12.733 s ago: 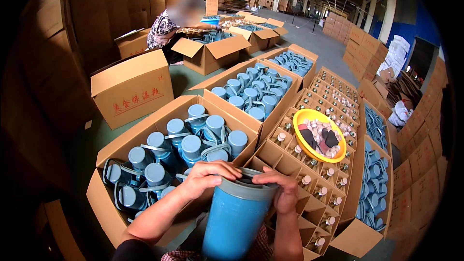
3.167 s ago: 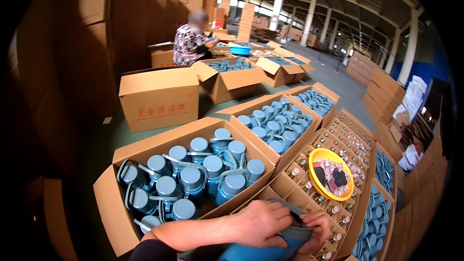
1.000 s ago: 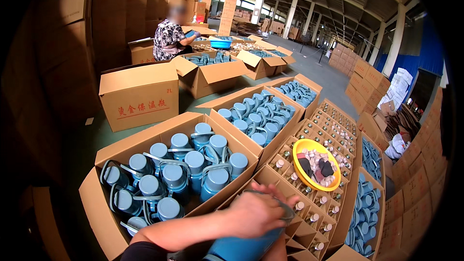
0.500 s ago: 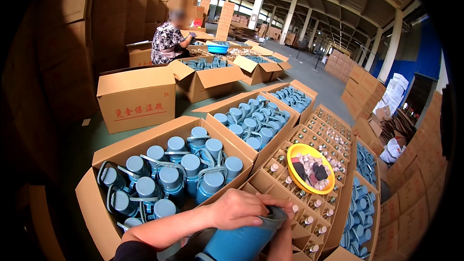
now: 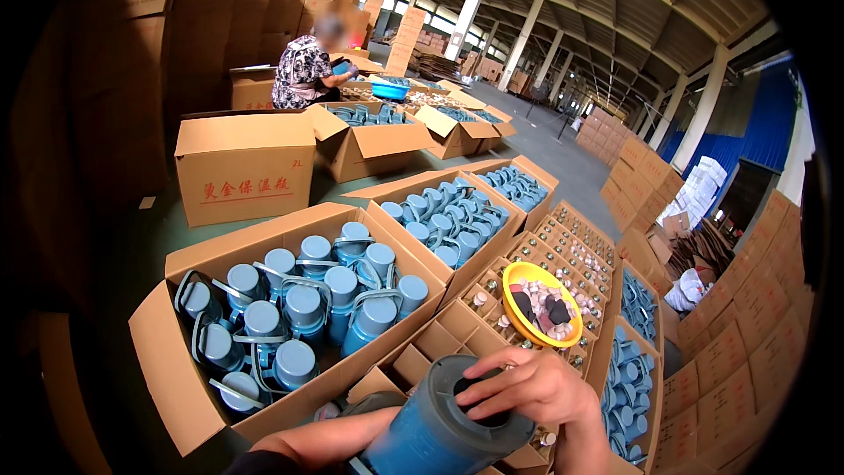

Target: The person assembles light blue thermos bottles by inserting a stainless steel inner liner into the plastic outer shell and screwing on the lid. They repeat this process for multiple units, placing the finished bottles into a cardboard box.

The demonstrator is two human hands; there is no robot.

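A blue thermos casing [image 5: 426, 427] is tilted up before me, its wide dark mouth toward the far right. My right hand [image 5: 541, 390] comes over the rim from the right, fingers bent into the mouth; whether they hold anything inside is hidden. My left forearm [image 5: 338, 440] runs behind the casing, which covers the left hand and its fingers. Just beyond, a divided carton [image 5: 440, 343] has bare compartments near me and capped glass inner bottles farther off. On it rests a yellow basin [image 5: 576, 327] of pale pink stoppers and a few dark pieces.
To the left stands an open carton [image 5: 171, 374] of blue thermoses with handles; more such cartons run behind and to the right. A closed carton [image 5: 246, 171] sits farther back. Another person [image 5: 299, 75] works beside a blue basin [image 5: 389, 91]. Stacked cartons [image 5: 738, 361] line the right.
The casing has turned so its mouth faces up more toward me. My left hand has left the mouth and passed behind the casing; my right hand has come onto the rim.
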